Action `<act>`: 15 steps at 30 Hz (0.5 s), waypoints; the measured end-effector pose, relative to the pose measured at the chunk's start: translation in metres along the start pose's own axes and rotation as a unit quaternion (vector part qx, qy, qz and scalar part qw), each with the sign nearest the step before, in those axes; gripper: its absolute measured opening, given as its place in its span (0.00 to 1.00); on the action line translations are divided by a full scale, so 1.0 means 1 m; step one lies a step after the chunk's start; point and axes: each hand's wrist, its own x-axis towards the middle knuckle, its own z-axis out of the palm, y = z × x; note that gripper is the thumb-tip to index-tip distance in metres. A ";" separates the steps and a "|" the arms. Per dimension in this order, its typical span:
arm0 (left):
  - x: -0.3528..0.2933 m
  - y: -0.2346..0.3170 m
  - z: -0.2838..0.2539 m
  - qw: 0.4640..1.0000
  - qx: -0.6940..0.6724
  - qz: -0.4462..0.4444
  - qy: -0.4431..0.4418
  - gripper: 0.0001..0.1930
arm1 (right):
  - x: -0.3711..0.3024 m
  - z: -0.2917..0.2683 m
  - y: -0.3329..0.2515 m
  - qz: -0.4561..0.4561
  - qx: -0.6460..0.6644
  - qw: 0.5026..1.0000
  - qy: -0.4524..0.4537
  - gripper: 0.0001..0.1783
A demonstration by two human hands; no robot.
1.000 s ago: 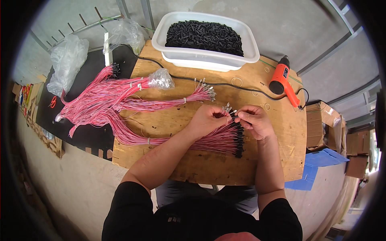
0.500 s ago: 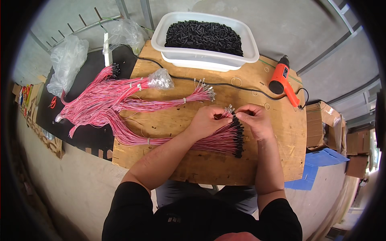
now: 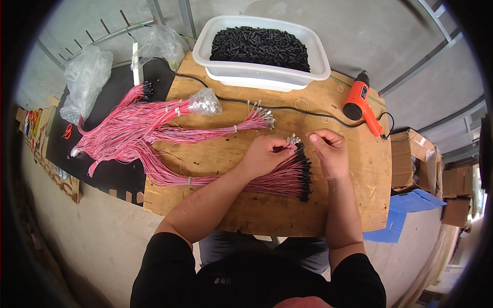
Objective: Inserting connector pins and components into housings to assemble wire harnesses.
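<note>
My left hand is closed around the upper strands of a bundle of pink wires, near their tips. Bare silvery-white ends stick out beyond its thumb and forefinger. Along the bundle's right end, many wires carry black sleeves, lined up in a row. Just right of those ends, apart from them, my right hand is raised with thumb and forefinger pinched together. Whether a small piece is between those fingertips I cannot make out.
A white tub of short black tubes stands at the back. An orange heat gun lies at right, its black cord crossing the wooden table. More pink wire bundles, plastic bags and red-handled scissors lie left.
My right hand has drawn back to the right, away from the wire ends. My left hand keeps its hold on the strands in the same place.
</note>
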 end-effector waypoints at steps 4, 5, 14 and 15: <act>0.000 -0.004 0.000 1.000 -0.014 -0.009 -0.010 0.09 | 0.001 0.002 -0.002 0.002 -0.079 0.997 -0.016 0.08; -0.001 -0.005 -0.001 1.000 -0.013 -0.009 -0.010 0.09 | 0.001 0.003 0.000 0.002 -0.078 0.997 -0.016 0.08; -0.001 -0.010 0.001 0.992 -0.118 -0.032 -0.021 0.09 | 0.002 -0.001 0.004 -0.004 -0.089 0.993 -0.075 0.05; -0.001 -0.006 -0.001 0.981 -0.174 -0.071 -0.036 0.09 | 0.002 -0.003 0.004 -0.007 -0.101 0.992 -0.073 0.04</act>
